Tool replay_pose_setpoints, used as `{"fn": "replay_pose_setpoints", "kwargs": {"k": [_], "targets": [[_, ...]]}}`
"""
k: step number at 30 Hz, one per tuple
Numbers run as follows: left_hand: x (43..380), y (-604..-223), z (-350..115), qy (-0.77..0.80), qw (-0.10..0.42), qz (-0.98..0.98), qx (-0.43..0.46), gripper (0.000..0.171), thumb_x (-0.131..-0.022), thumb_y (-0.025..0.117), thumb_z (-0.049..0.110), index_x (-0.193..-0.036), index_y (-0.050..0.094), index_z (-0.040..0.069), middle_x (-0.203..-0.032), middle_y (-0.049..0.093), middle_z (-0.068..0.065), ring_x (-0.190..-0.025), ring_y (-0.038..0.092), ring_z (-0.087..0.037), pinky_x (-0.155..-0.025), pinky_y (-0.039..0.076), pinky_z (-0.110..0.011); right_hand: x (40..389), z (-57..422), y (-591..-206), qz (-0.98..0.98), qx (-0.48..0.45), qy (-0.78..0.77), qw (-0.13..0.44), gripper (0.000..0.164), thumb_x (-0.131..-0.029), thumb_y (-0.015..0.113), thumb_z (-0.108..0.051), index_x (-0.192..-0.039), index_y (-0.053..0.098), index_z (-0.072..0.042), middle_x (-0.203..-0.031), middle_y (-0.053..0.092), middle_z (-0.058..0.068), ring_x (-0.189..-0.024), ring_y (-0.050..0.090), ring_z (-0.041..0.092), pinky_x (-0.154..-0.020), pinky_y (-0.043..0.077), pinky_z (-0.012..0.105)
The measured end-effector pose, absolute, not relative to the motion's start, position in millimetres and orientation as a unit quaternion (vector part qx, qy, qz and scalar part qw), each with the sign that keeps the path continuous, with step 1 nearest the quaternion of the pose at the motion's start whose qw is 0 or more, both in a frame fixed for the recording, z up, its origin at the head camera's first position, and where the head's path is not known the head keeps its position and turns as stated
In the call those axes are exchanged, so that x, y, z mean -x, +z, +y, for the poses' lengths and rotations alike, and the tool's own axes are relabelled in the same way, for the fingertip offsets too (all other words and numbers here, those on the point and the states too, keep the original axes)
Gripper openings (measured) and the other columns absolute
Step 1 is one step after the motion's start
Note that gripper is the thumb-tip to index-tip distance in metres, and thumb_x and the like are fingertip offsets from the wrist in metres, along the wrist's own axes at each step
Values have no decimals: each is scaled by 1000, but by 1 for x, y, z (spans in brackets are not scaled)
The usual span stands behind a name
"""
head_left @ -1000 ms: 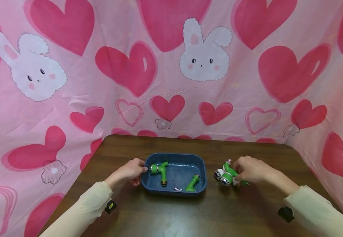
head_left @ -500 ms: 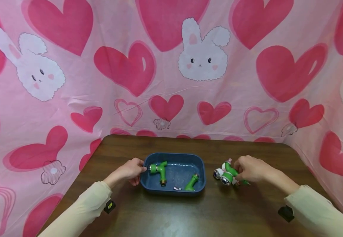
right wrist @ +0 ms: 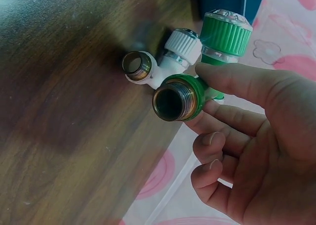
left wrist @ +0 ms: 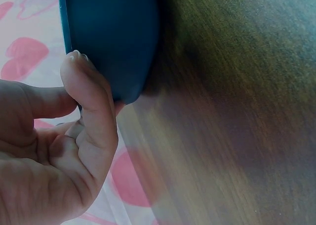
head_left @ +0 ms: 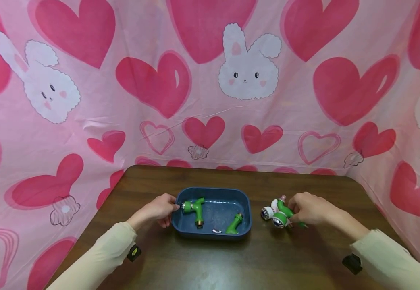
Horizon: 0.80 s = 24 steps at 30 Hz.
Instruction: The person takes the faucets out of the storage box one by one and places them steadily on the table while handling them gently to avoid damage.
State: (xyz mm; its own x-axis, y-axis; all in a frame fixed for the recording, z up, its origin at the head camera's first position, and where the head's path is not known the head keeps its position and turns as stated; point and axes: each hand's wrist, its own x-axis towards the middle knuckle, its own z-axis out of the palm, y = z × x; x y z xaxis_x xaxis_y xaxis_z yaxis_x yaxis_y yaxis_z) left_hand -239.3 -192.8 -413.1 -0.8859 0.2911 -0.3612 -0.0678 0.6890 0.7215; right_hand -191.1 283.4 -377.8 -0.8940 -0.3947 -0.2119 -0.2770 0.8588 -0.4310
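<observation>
My left hand (head_left: 160,208) pinches the left rim of a blue plastic basin (head_left: 224,194); in the left wrist view the thumb and curled fingers close on the basin wall (left wrist: 113,37). Inside the basin lie a green tap (head_left: 197,207) with a brass threaded end, at the left, and a second green tap (head_left: 235,224) at the lower right. To the right of the basin, my right hand (head_left: 310,207) grips another green tap (head_left: 281,213) between thumb and fingers near its threaded end (right wrist: 175,100). Right beside that one is a white tap (right wrist: 174,62), partly hidden behind it in the head view.
A small shiny scrap (head_left: 216,230) lies on the basin floor near its front wall. Everything stands on a dark brown wooden table (head_left: 210,262). Behind it and at both sides hangs a pink cloth (head_left: 195,104) with hearts and rabbits.
The green tap in my right hand has shifted slightly to the right and turned a little beside the white one. My left hand keeps its hold on the basin rim.
</observation>
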Motion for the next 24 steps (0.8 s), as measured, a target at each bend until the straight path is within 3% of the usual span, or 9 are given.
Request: {"fn": "replay_pose_setpoints", "kwargs": {"k": [24], "targets": [[239, -415, -192, 393, 228, 889, -61, 26, -108, 58, 10, -129, 64, -5, -63, 62, -13, -45, 58, -17, -47, 58, -32, 183, 305, -389, 956, 167, -195, 139, 15, -84, 87, -18, -86, 72, -15, -70, 59, -7, -64, 53, 11, -56, 45, 29]]}}
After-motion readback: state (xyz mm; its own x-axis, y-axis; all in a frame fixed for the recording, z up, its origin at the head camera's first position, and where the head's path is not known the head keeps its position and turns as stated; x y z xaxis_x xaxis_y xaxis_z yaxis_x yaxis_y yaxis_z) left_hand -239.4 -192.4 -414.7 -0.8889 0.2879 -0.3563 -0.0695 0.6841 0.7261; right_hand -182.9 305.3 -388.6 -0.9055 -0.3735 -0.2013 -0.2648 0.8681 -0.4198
